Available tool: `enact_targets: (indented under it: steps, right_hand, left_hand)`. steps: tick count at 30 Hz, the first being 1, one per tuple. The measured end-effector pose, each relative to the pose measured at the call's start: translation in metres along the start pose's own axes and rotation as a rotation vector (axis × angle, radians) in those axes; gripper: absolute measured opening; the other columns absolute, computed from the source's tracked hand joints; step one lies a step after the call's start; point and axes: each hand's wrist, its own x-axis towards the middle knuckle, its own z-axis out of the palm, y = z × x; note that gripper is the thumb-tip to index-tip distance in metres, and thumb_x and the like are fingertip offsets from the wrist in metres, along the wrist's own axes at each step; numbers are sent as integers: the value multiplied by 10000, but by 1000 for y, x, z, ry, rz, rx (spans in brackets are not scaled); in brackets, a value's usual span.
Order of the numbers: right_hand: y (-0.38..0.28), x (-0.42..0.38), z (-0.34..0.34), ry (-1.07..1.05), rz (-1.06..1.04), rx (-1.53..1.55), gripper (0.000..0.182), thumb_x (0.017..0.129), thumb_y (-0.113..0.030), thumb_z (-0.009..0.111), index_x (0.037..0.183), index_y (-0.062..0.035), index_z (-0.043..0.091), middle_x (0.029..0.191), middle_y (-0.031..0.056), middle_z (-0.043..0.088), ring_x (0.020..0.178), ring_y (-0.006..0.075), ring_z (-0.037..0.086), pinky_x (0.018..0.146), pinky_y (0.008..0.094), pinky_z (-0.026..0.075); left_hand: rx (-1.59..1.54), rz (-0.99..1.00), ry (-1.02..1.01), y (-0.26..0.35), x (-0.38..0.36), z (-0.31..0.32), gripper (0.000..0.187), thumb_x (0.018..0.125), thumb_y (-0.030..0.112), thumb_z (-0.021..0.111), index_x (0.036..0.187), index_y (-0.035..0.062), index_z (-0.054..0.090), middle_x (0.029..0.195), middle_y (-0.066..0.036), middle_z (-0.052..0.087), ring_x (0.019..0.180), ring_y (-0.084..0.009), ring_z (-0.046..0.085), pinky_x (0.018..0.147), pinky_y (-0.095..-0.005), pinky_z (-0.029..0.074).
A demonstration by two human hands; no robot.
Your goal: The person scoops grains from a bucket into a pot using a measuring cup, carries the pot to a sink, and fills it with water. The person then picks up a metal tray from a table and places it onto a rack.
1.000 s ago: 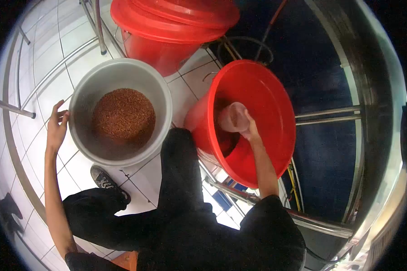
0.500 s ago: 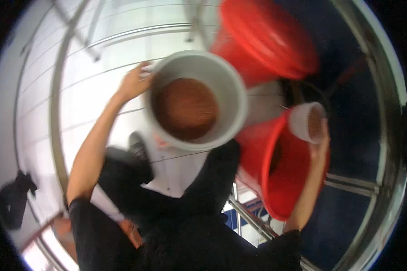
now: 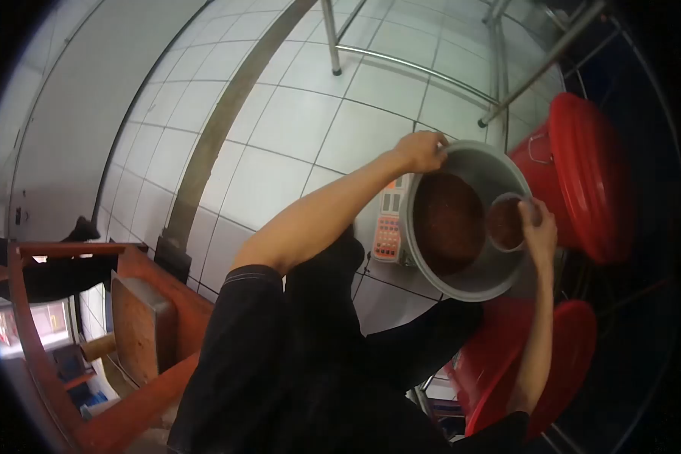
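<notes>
A grey bucket (image 3: 473, 281) sits on a scale (image 3: 388, 221) with orange keys, and reddish-brown grain (image 3: 446, 223) fills its bottom. My left hand (image 3: 420, 149) grips the bucket's far rim. My right hand (image 3: 537, 227) holds a small pale cup (image 3: 505, 222) of the same grain just over the bucket's right side. An open red tub (image 3: 507, 363) lies below my right forearm.
A lidded red bucket (image 3: 583, 174) stands right of the grey one. Metal frame legs (image 3: 412, 64) stand on the white tiled floor (image 3: 280, 129) beyond. A reddish wooden stool or frame (image 3: 129, 318) is at the lower left. My dark trousers fill the bottom.
My view has swung left. My right hand has carried the cup out of the red tub and over the grey bucket. My left hand stays on the bucket's rim.
</notes>
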Motion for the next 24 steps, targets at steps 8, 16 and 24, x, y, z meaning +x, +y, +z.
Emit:
enact_targets:
  steps: [8,16,24]
  right_hand:
    - [-43,-4,51,189,-255,-361,528,850,-431,651,1245,-88,588,1161,215,520,1119,385,513,901,494,461]
    - [-56,0,54,217,-299,-308,524,829,-404,670,1255,-111,581,1152,218,515,1107,376,515,901,486,453]
    - [-67,-5,32,62,-108,-98,530,866,-447,632,1252,-87,586,1160,222,546,1109,383,540,933,457,445]
  left_hand:
    - [23,3,-12,2,-2,-2,356,850,274,604,1149,84,632,1050,-157,692,1005,-337,643,893,-436,498]
    - [32,13,-10,3,-3,-3,356,860,274,598,1164,90,624,1057,-161,687,1017,-341,639,904,-432,493]
    - [27,-6,-30,4,-2,-5,353,870,282,595,1168,95,622,1081,-167,679,1032,-340,632,917,-432,488]
